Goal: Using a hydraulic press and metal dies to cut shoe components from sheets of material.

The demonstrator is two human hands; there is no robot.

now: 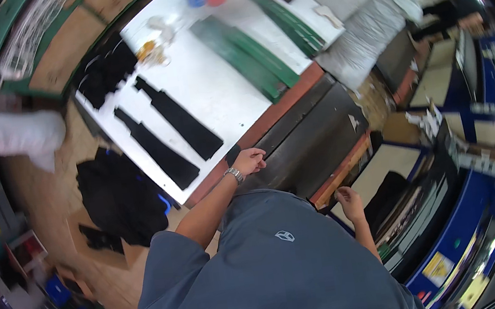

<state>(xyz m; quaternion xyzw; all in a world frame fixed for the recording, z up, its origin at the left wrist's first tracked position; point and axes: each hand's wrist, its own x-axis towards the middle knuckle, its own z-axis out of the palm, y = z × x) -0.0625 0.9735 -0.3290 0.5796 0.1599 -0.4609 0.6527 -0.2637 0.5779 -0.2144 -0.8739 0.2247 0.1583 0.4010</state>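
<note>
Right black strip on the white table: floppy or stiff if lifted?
Black strip probably floppy: it lies flat, thin and cloth-like. Likely light, given that thinness. Might slide if pushed, since the white tabletop looks smooth.

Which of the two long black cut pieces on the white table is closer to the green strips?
The right-hand black piece. It lies between the green strips and the left-hand black piece, which is farther off.
</note>
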